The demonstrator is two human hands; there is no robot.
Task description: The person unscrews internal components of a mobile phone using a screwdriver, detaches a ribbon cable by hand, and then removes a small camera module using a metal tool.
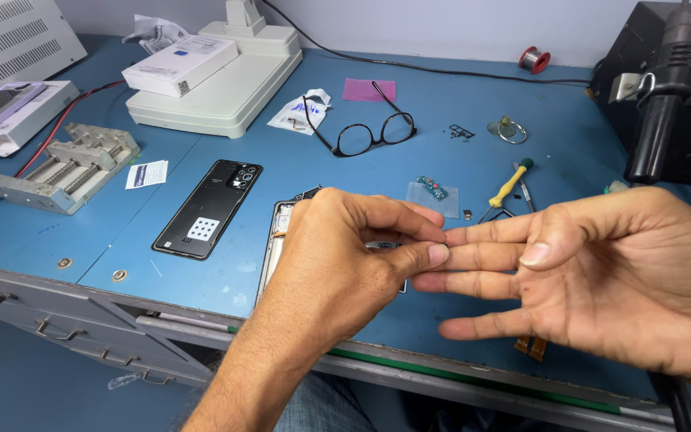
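A blue-covered worktop (pixel 457 144) is seen filling most of the view, its front edge trimmed with a metal strip and a thin green line. Grey drawers (pixel 57 324) with metal handles are fitted under its left end, above a blue floor (pixel 17 392). A plain pale wall (pixel 441 24) is set behind, and everything is evenly lit.

We see a blue desk (pixel 473 120) with grey drawers along its front edge. On it lie a black phone back cover (pixel 209 208), black glasses (pixel 369 132), a yellow-handled screwdriver (pixel 510 183), a pink square sheet (pixel 369 90), a solder spool (pixel 534 59) (far back) and a grey metal clamp (pixel 65 166).
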